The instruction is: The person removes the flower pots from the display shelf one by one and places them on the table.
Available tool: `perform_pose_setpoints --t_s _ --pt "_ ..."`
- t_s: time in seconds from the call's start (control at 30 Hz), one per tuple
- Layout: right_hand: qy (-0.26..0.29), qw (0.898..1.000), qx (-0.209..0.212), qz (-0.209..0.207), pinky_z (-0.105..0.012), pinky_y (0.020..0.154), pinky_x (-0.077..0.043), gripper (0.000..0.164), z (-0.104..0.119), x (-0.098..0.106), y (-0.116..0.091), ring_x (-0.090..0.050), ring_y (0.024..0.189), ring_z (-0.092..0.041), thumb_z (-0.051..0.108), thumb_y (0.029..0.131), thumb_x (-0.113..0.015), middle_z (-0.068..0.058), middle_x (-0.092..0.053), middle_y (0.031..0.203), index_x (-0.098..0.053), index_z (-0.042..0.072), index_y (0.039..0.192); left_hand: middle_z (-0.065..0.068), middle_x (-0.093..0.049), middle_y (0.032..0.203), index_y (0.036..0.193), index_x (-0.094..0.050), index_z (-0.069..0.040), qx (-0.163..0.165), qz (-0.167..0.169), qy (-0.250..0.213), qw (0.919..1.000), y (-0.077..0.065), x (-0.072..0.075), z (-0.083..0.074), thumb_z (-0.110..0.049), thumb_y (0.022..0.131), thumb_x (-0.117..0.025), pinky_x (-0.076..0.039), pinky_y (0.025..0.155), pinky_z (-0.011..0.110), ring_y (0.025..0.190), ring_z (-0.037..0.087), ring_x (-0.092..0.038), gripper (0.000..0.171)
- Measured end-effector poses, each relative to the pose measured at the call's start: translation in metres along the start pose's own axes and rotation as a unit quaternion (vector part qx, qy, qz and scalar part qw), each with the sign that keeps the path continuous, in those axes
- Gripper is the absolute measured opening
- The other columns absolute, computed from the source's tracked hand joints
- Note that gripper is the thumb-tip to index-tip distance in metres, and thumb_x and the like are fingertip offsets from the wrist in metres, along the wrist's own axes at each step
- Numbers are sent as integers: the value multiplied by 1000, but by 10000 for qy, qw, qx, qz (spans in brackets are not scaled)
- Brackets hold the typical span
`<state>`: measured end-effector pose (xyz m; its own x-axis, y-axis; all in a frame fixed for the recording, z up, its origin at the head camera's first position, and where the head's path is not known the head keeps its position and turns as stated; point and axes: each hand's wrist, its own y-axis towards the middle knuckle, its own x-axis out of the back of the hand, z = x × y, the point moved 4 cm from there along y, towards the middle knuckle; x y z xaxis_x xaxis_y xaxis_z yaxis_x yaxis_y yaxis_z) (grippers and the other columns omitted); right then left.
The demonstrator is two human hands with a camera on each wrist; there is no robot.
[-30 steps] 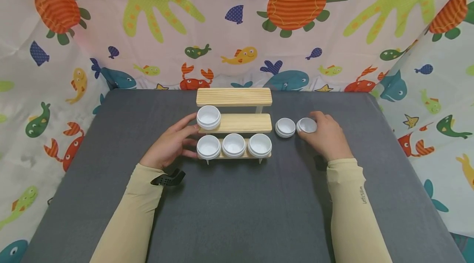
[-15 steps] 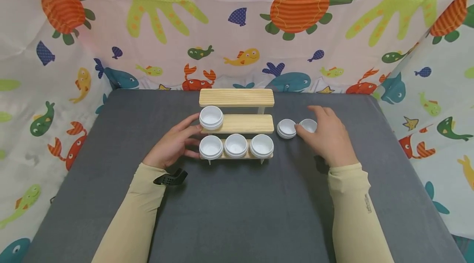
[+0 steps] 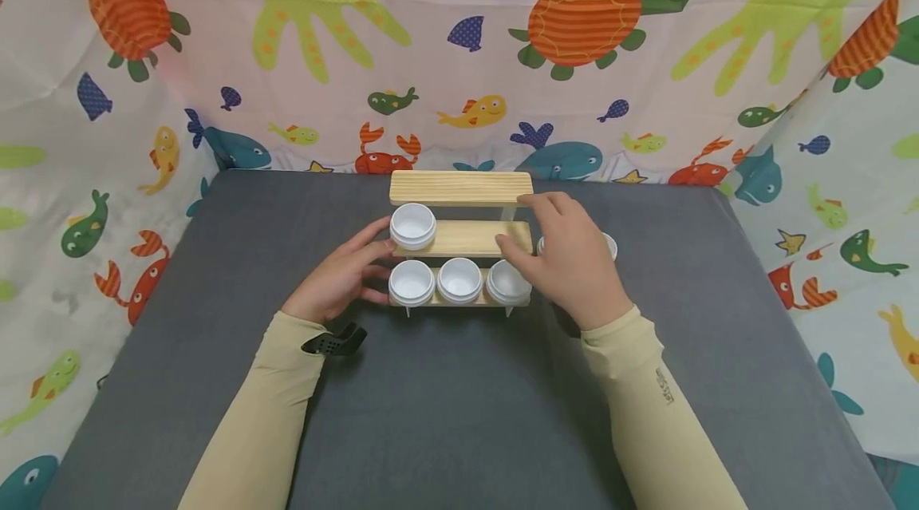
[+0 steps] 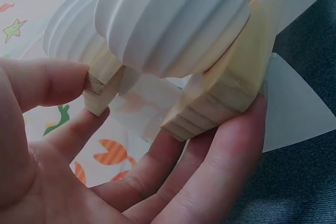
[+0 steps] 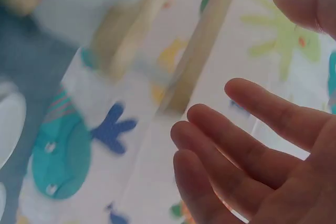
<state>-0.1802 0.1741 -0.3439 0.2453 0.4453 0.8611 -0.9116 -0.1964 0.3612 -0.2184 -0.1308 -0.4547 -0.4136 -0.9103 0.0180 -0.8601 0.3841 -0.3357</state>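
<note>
A three-tier wooden rack (image 3: 477, 239) stands on the table. My left hand (image 3: 339, 274) holds its left side, with thumb and fingertip pinching a shelf end and other fingers under another shelf (image 4: 207, 103) in the left wrist view. One white cup (image 3: 412, 226) sits at the left of the middle shelf; on the bottom shelf are three more, left (image 3: 412, 283), middle (image 3: 459, 281) and right (image 3: 506, 284). My right hand (image 3: 570, 258) hovers at the rack's right end, fingers spread; nothing is between the fingers (image 5: 244, 145) in the right wrist view.
Two more white cups stand on the grey table (image 3: 459, 406) right of the rack, mostly hidden behind my right hand; the rim of the farther cup (image 3: 612, 245) shows. A sea-animal printed cloth (image 3: 301, 127) hangs behind and along both sides.
My right hand has left the cups on the right and moved left to the rack's right end, empty. My left hand keeps its hold on the rack. The head view has shifted slightly.
</note>
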Motion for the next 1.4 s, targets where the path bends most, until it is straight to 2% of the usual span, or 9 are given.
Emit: perform_pose_setpoints --t_s 0.17,0.27,0.43,0.6,0.93,1.23,1.4 --pt "102 9987 454 218 -51 89 -63 60 38 -12 11 -70 110 -32 45 94 -80 -16 -71 130 -68 6 138 18 -57 151 169 -31 -42 17 37 -20 10000 0 1 1 -44 111 -55 -66 82 51 124 39 -67 62" --pt "172 9975 510 460 -50 90 -64 62 57 -19 17 -72 111 -31 46 95 -80 -14 -69 134 -66 8 141 20 -56 151 169 -32 -41 -27 63 -37 10000 1 1 2 -45 111 -55 -66 82 50 123 38 -67 62" --pt "115 9959 652 614 -48 94 -64 65 82 -30 27 -73 112 -30 47 94 -80 -14 -69 135 -65 9 144 20 -55 152 169 -33 -39 -143 144 -26 9998 0 2 4 -45 112 -54 -66 83 51 123 38 -67 61" --pt "-3 9951 684 712 -43 89 -65 69 100 -41 32 -71 107 -28 50 94 -80 -15 -69 129 -63 6 145 19 -54 153 169 -33 -40 -166 139 -24 9998 -1 2 3 -43 112 -52 -67 83 51 124 39 -67 59" --pt "-248 9933 472 1024 -41 83 -66 71 113 -60 37 -70 97 -25 51 95 -79 -15 -68 121 -59 5 145 14 -52 156 169 -33 -41 -125 88 -150 9998 0 3 4 -39 112 -52 -66 83 51 122 37 -66 60" --pt "-164 9932 489 1048 -38 77 -67 66 116 -67 39 -70 87 -24 42 95 -83 -17 -66 115 -60 2 143 17 -50 157 169 -33 -40 -98 113 -146 9998 0 4 5 -40 112 -51 -67 82 50 126 40 -65 60" --pt "-219 9930 488 1050 -37 77 -66 63 115 -68 40 -68 86 -23 42 96 -82 -15 -65 115 -62 3 141 17 -52 155 168 -34 -40 -125 111 -186 9997 0 4 5 -39 112 -52 -67 81 51 125 39 -66 59"
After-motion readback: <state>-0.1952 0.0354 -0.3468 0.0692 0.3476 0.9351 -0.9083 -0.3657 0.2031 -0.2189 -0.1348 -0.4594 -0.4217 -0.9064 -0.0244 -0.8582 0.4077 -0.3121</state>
